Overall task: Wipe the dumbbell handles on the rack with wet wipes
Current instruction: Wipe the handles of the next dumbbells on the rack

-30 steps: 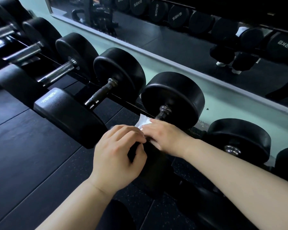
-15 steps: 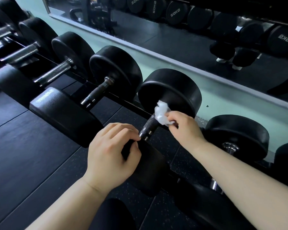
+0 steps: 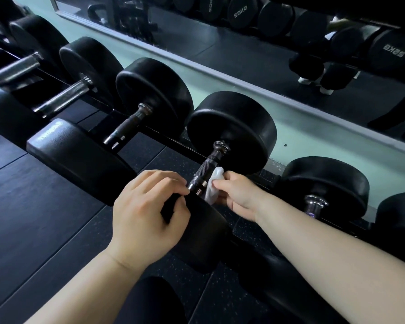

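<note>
"SOKE" marks the dumbbell heads (image 3: 240,14) reflected in the mirror (image 3: 243,54).

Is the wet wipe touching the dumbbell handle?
Touching. Head view: the wet wipe, pinched by the right hand, lies against the dumbbell handle, no gap.

Crumpled white wipe (image 3: 212,186) against knurled handle (image 3: 205,168).

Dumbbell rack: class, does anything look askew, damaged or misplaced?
Nothing stands out. The dumbbells lie side by side; the right hand holds a wipe against one handle, the left hand grips its near end.
</note>
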Motion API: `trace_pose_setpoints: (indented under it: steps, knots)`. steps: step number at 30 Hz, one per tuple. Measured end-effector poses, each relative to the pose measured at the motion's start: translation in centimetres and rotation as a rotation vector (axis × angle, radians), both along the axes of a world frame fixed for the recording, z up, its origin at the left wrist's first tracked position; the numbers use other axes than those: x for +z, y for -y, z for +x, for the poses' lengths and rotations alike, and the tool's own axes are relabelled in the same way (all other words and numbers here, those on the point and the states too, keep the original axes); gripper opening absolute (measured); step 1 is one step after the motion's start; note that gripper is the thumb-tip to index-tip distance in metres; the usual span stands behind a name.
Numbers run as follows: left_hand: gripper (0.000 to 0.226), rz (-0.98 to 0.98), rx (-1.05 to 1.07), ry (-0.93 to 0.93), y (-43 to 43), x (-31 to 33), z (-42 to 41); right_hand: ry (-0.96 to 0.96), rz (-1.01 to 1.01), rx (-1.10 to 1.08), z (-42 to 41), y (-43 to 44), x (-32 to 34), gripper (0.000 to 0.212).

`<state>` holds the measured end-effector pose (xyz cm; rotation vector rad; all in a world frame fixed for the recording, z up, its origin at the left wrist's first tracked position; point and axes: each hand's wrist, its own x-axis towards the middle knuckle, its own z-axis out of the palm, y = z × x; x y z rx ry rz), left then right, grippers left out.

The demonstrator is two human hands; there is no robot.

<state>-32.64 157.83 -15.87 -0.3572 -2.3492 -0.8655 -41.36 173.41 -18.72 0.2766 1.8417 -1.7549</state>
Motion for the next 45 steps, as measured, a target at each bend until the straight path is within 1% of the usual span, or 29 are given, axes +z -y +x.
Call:
trace_pose_setpoints:
  steps: [1, 4, 5, 7, 8, 10, 11, 13, 15, 17, 19, 21, 24, 25, 26, 28, 29, 30, 31, 33, 34, 35, 37, 38, 39, 40, 43, 44, 45]
  knots:
    - [0.025, 0.0, 0.001, -0.002, -0.1, 0.0, 0.0, -0.022, 0.011, -0.026, -0.3, 0.1, -0.2, 0.019]
    - [0.024, 0.0, 0.001, -0.005, -0.1, 0.0, 0.0, -0.078, 0.053, -0.222, -1.5, 0.3, -0.5, 0.02]
    - [0.024, 0.001, 0.0, -0.006, -0.1, 0.0, 0.0, -0.067, 0.008, -0.257, -1.6, 0.2, -0.6, 0.018]
    - [0.024, 0.004, -0.001, -0.008, 0.0, -0.1, 0.0, -0.033, -0.09, -0.172, -0.9, -0.2, 0.0, 0.016]
    - [0.024, 0.003, -0.001, -0.01, 0.0, 0.0, -0.1, -0.023, -0.056, -0.078, -0.3, -0.3, 0.4, 0.016]
    - [0.024, 0.002, -0.002, -0.013, -0.1, 0.0, -0.1, -0.076, 0.136, 0.084, 0.4, -0.6, 0.3, 0.015]
    - [0.024, 0.003, -0.003, -0.012, -0.1, -0.1, -0.1, -0.157, 0.256, 0.109, 0.6, -0.8, 0.3, 0.016]
    - [0.024, 0.006, -0.004, -0.01, 0.0, -0.1, -0.1, -0.42, 0.442, 0.031, 0.7, -1.3, 0.7, 0.022]
    - [0.023, 0.012, -0.002, -0.01, 0.0, -0.2, -0.1, -0.718, 0.533, -0.08, 0.5, -1.9, 1.2, 0.019]
    - [0.024, 0.016, -0.007, -0.011, 0.0, -0.1, -0.1, -0.961, 0.672, 0.086, 0.4, -1.5, 1.4, 0.008]
    - [0.024, 0.018, -0.007, -0.007, 0.0, -0.1, -0.1, -1.144, 0.853, 0.305, 0.3, -0.3, 1.2, 0.024]
    - [0.024, 0.021, -0.004, -0.004, -0.1, -0.1, -0.1, -1.269, 0.873, 0.465, 0.3, 0.0, 0.5, 0.034]
    - [0.024, 0.019, 0.001, -0.009, -0.1, -0.1, 0.0, -1.425, 0.812, 0.708, 0.5, -0.8, -0.4, 0.032]
    - [0.024, 0.021, 0.001, -0.008, -0.1, -0.1, -0.1, -1.457, 0.815, 0.733, 0.2, -1.1, -0.3, 0.031]
    - [0.024, 0.024, -0.003, -0.006, -0.1, -0.1, -0.1, -1.434, 0.851, 0.715, -0.4, -1.3, -0.1, 0.035]
    - [0.024, 0.026, -0.007, 0.001, -0.1, -0.1, -0.1, -1.33, 0.928, 0.56, -2.0, -1.6, 0.8, 0.037]
    - [0.024, 0.023, -0.001, 0.002, -0.1, -0.1, -0.1, -1.325, 0.949, 0.495, -2.1, -1.5, 1.0, 0.037]
    - [0.024, 0.017, 0.002, 0.0, 0.0, -0.1, 0.0, -1.369, 0.942, 0.476, -1.8, -1.1, 0.8, 0.037]
    - [0.025, 0.02, 0.0, 0.001, -0.1, -0.1, -0.1, -1.414, 0.901, 0.545, -1.3, -1.0, 0.3, 0.036]
    - [0.026, 0.009, 0.008, 0.007, 0.0, 0.0, 0.0, -1.463, 0.751, 0.769, 0.2, -0.6, -0.2, 0.032]
    - [0.026, 0.011, 0.016, 0.007, -0.1, -0.1, -0.1, -1.472, 0.727, 0.817, 0.0, -0.7, -0.1, 0.032]
    - [0.026, 0.009, 0.016, 0.009, -0.1, 0.0, -0.1, -1.46, 0.735, 0.794, -0.9, -0.9, 0.1, 0.032]
    - [0.026, 0.005, 0.019, 0.015, -0.2, 0.0, 0.0, -1.398, 0.822, 0.559, -2.9, -1.4, 0.6, 0.031]
    - [0.026, 0.006, 0.02, 0.017, -0.2, 0.1, 0.1, -1.367, 0.872, 0.48, -3.1, -1.4, 0.8, 0.032]
    - [0.025, 0.005, 0.019, 0.018, -0.2, 0.1, 0.1, -1.384, 0.901, 0.43, -2.8, -1.2, 0.3, 0.035]
    - [0.025, 0.001, 0.015, 0.023, -0.2, 0.1, 0.1, -1.413, 0.872, 0.454, -2.0, -0.7, -0.2, 0.037]
    - [0.025, -0.002, 0.008, 0.033, 0.0, 0.1, -0.2, -1.461, 0.62, 0.741, 0.0, 0.1, -1.1, 0.037]
    - [0.024, -0.005, 0.008, 0.034, 0.0, 0.1, -0.2, -1.479, 0.645, 0.743, -0.6, -0.2, -0.8, 0.036]
    - [0.024, -0.005, 0.009, 0.028, 0.0, 0.0, 0.0, -1.484, 0.698, 0.67, -1.5, -0.6, -0.6, 0.034]
